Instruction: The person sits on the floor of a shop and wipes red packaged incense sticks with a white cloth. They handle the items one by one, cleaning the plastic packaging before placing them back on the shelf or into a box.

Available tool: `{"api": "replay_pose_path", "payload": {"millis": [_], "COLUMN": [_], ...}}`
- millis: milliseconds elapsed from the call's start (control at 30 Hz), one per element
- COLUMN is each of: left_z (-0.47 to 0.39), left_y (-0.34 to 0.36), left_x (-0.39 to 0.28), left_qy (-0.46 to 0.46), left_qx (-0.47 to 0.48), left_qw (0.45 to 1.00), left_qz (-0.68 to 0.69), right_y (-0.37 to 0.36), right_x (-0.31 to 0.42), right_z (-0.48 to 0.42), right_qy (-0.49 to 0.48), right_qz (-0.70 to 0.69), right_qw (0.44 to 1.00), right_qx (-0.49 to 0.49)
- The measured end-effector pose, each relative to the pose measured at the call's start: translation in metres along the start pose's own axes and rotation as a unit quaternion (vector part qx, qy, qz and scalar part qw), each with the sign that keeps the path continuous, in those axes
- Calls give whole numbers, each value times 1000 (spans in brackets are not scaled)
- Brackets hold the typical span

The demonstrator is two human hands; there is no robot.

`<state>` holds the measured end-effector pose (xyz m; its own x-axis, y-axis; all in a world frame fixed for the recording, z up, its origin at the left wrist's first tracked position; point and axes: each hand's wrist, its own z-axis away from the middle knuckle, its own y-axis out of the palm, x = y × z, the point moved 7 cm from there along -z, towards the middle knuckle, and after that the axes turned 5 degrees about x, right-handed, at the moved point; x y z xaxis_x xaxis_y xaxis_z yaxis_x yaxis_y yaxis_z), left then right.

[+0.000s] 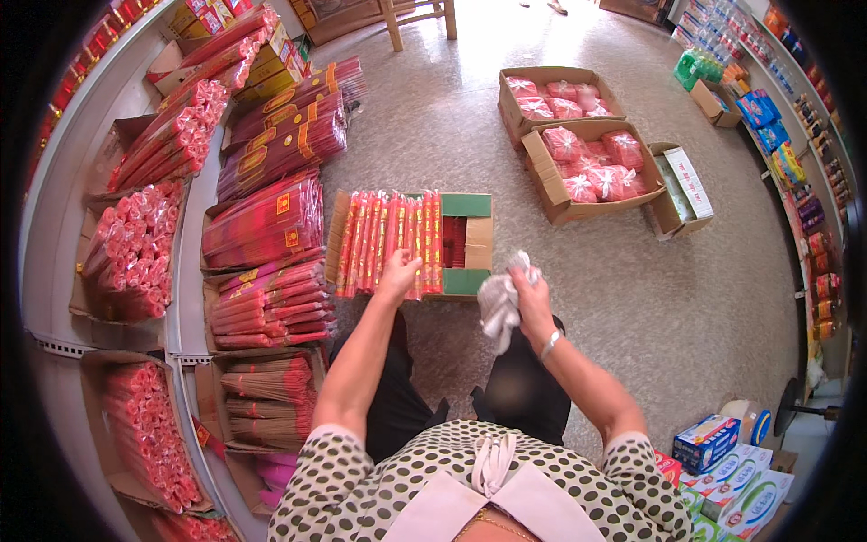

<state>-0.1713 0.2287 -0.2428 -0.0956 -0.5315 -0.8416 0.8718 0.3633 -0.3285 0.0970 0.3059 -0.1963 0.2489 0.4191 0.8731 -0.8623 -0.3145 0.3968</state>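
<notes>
My left hand [402,272] rests on a row of long red plastic-wrapped packets with gold print [369,237], its fingers bent over the packets near the middle of the row. Whether it grips one of them is hard to see. The row lies across an open cardboard box with green flaps [467,281]. At the box's right side a gap shows more dark red items [454,242] inside. To the right of the box, my right hand [532,298] clutches a crumpled whitish cloth [500,301] in the air above the floor.
Shelves on the left hold cartons of red-wrapped bundles [135,251] and incense sticks [271,400]. Beyond, two open cartons of pink-wrapped packs [596,169] stand on the floor beside a smaller box [681,193]. Drink shelves [806,169] line the right; boxed goods [735,481] sit lower right.
</notes>
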Motion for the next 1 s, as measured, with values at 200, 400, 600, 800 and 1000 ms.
{"api": "replay_pose_path", "payload": {"millis": [200,400,600,800,1000], "left_z": [158,203,170,130,92], "left_y": [-67,-51,-28,-10,16], "left_x": [-66,-41,-48,-53,-60], "left_qy": [222,258,281,270,249], "left_qx": [-56,-78,20,102,203], "left_qw": [918,822,835,835,820], "left_qz": [-323,-502,-473,-469,-474], "right_y": [114,101,11,17,15], "right_x": [23,-29,-144,-130,-103], "right_z": [-50,-35,42,64,92], "right_qy": [-127,-172,-35,30,63], "right_qz": [241,344,432,441,408], "right_qw": [958,908,844,798,804], "right_qx": [93,164,315,410,428]}}
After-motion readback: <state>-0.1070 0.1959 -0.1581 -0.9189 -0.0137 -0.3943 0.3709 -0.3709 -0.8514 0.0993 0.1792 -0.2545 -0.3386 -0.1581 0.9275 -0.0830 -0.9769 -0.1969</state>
